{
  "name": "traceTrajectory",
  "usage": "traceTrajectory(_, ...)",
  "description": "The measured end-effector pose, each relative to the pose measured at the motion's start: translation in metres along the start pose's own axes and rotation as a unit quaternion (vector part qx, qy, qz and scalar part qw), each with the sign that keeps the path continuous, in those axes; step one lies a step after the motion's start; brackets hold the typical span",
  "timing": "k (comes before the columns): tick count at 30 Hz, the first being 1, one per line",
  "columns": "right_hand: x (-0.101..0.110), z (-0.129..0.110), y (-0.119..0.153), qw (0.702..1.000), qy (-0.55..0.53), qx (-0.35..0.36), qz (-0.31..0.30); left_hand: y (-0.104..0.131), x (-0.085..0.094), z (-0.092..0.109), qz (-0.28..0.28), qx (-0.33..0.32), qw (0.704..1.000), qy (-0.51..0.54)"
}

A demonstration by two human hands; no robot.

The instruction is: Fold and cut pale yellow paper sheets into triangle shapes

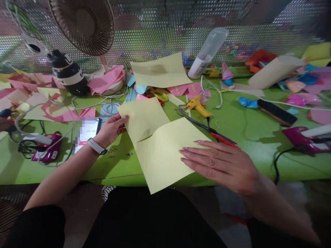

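Note:
A pale yellow sheet of paper [165, 151] lies in front of me, bent across the middle and partly over the table's front edge. My left hand [112, 129], wearing a watch, pinches its left edge between thumb and fingers. On the right side of the sheet rests my right hand [222, 163], fingers stretched out flat. Just beyond the sheet is a yellow glue gun [199, 106]. Red-handled tweezers or pliers [223, 138] lie partly behind my right hand. A phone [88, 132] is beside my left wrist.
Another yellow sheet [160, 70] leans at the back near a fan [84, 26], a black bottle [68, 72] and a clear bottle [208, 51]. Pink paper scraps [38, 82], purple power strips [49, 148] and cables cover the left. A cardboard roll [274, 72] and black-handled brush-like tool [276, 112] lie right.

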State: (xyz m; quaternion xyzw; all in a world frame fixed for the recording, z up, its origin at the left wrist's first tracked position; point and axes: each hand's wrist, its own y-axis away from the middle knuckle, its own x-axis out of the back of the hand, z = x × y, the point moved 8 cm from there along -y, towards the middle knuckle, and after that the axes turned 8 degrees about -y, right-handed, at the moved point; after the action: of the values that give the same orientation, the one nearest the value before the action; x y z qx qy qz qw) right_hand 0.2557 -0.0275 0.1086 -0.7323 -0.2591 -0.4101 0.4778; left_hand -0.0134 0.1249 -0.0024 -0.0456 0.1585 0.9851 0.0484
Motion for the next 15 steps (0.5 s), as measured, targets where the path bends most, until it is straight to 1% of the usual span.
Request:
traceTrajectory(4, -0.011, -0.011, 0.018, 1.000, -0.017, -0.001, 0.016, -0.006, 0.004, 0.005, 0.020, -0.006, 1.000, 0.008)
traceTrajectory(8, -0.022, -0.022, 0.031, 1.000, -0.018, -0.006, 0.023, -0.008, 0.008, 0.003, 0.049, 0.001, 0.999, 0.009)
traceTrajectory(12, -0.023, -0.035, 0.039, 0.999, -0.005, 0.006, 0.039, -0.007, 0.012, 0.004, 0.063, -0.005, 0.998, -0.005)
traceTrajectory(15, -0.018, -0.044, 0.040, 0.998, 0.003, 0.017, 0.053, -0.006, 0.009, 0.011, 0.055, -0.022, 0.998, -0.016)
